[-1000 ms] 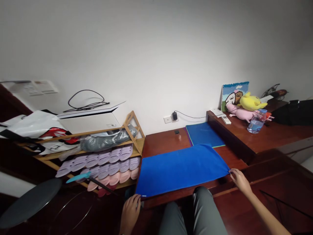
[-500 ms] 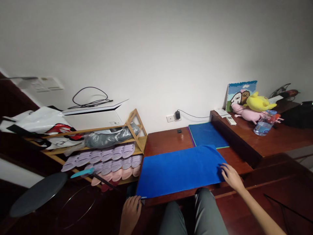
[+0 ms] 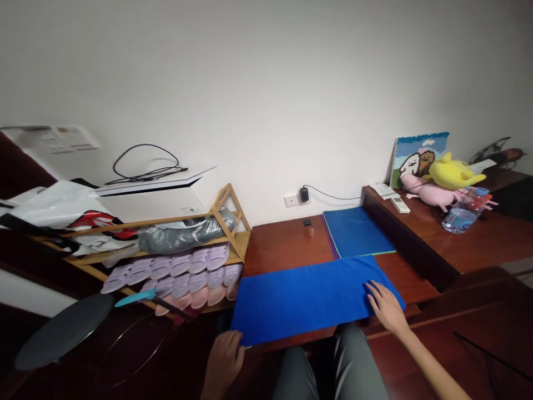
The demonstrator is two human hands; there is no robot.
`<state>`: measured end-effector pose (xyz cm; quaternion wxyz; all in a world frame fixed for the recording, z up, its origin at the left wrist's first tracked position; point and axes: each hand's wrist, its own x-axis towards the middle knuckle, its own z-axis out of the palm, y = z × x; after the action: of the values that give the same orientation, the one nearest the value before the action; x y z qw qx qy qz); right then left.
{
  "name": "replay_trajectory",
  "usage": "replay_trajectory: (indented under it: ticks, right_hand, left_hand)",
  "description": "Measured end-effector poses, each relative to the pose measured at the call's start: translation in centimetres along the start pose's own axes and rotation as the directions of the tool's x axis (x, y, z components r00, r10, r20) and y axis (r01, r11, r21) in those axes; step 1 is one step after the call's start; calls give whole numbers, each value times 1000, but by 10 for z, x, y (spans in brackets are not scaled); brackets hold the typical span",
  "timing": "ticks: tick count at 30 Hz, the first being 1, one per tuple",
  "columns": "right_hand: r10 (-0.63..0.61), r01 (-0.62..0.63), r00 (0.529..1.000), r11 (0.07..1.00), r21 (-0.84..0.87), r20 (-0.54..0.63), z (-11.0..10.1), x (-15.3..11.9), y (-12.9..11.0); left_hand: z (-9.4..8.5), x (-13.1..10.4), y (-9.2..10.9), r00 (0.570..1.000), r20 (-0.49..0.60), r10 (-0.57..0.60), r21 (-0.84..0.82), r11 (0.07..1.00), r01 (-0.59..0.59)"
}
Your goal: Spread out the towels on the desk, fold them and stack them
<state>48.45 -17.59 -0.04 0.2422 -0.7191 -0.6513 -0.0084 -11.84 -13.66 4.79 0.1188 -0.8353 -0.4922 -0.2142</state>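
A bright blue cloth lies spread across the front of the reddish-brown wooden table. My left hand is at the cloth's near left corner, its fingers closed on that corner. On the right part of the cloth rests my right hand, fingers apart and laid on the fabric. Behind the cloth, a darker blue cloth with a green edge lies flat, and a purple edge shows along its left side.
A raised wooden surface at the right holds a water bottle, plush toys, a remote and a picture. At the left stands a wooden rack with slippers. A plug sits in the wall.
The cloth's front right part has spread further right and now lies flatter. My right hand has moved inward onto the cloth. The view has shifted slightly.
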Motion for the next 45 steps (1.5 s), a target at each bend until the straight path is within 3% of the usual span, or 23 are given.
replay_trajectory:
  ticks: [4, 6, 9, 12, 15, 20, 23, 26, 29, 32, 35, 39, 45]
  right_hand:
    - [19, -16, 996, 999, -38, 86, 5, 30, -19]
    - [54, -43, 988, 995, -86, 141, 11, 33, -18]
    - [85, -57, 980, 986, -155, 178, 19, 27, -5]
    - [118, -86, 981, 976, -198, 157, 22, 31, -3]
    - [89, -66, 985, 985, -160, 145, 25, 57, -37]
    - [-143, 149, 950, 989, -4, 276, 49, 114, -134]
    - [-146, 150, 928, 989, 15, 344, 66, 127, -153]
    - [-88, 103, 940, 994, -29, 329, 71, 122, -119]
    - [3, 31, 955, 994, -110, 297, 60, 106, -53]
    - [126, -69, 956, 974, -215, 264, 42, 93, 10]
    - [221, -150, 946, 947, -283, 238, 31, 86, 51]
    - [230, -161, 951, 939, -303, 207, 27, 86, 63]
    - [168, -132, 980, 948, -288, 105, 16, 115, 29]
  left_hand:
    - [26, 68, 24, 997, 62, -50, -60, 997, 53]
    - [41, 86, 28, 983, 135, -127, -33, 991, 133]
    - [61, 83, 18, 939, 228, -258, 57, 966, 251]
    - [73, 72, 5, 929, 242, -280, 107, 959, 261]
    - [81, 83, 7, 950, 197, -241, 92, 970, 227]
    - [103, 140, 31, 960, 243, -141, -7, 989, 147]
    - [116, 156, 21, 934, 302, -193, 11, 980, 199]
    - [124, 145, -12, 909, 298, -290, 96, 957, 274]
    - [126, 127, -44, 909, 273, -315, 163, 946, 279]
    - [127, 119, -56, 921, 268, -282, 171, 955, 243]
    - [127, 120, -57, 926, 269, -266, 162, 960, 229]
    - [125, 124, -59, 911, 307, -275, 146, 960, 240]
    - [103, 145, -55, 922, 292, -255, 122, 966, 228]
